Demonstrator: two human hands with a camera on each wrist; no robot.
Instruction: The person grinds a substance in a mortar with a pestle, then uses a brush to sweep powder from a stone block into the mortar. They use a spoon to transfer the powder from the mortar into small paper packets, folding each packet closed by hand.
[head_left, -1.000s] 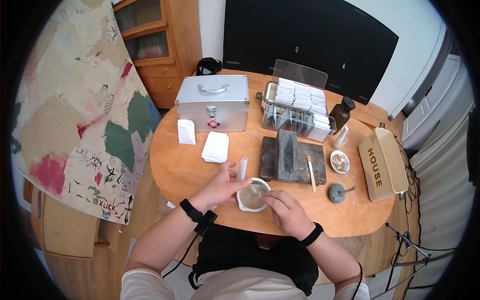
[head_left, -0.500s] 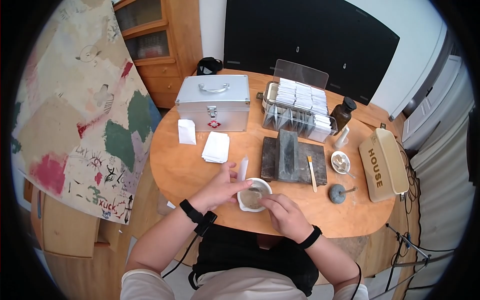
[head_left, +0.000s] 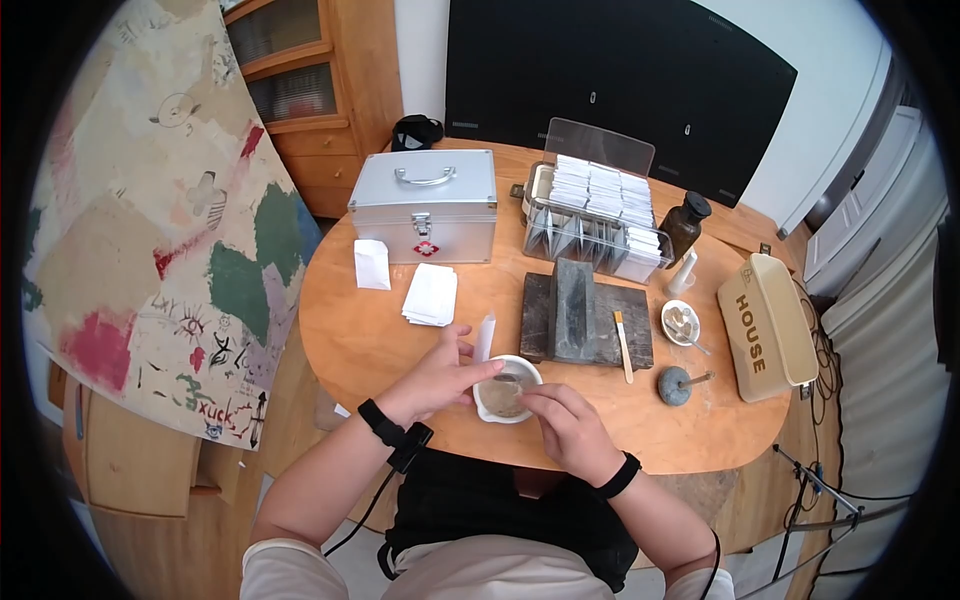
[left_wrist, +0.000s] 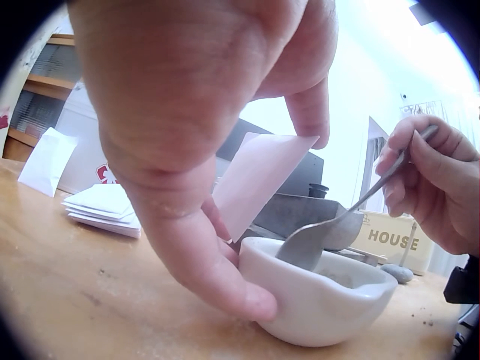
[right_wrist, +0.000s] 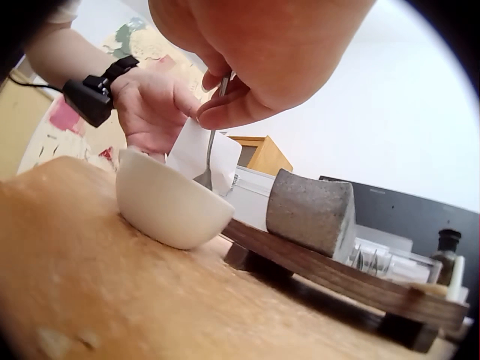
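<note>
A white bowl with a pouring lip (head_left: 518,414), holding greyish-brown contents, stands near the table's front edge. My right hand (head_left: 575,425) pinches the handle of a metal spoon (left_wrist: 306,244), whose head dips inside the bowl in the left wrist view. On the other side, my left hand (head_left: 440,372) holds a folded white paper packet (left_wrist: 262,176) upright between its fingers. Its thumb presses on the bowl's outer wall. In the right wrist view the packet stands behind the bowl, in front of the left palm.
Beyond the bowl, a grey stone block (head_left: 573,310) lies on a dark board (head_left: 537,318) beside a flat brush (head_left: 625,350). White packets (head_left: 430,295) and a silver case (head_left: 425,205) stand left. To the right are a small dish (head_left: 681,338), grey stone (head_left: 673,386) and HOUSE bin (head_left: 757,335).
The spoon has shifted inside the bowl, its head now showing darker, and my right fingertips have moved slightly toward me. My left hand and the packet stay in place.
</note>
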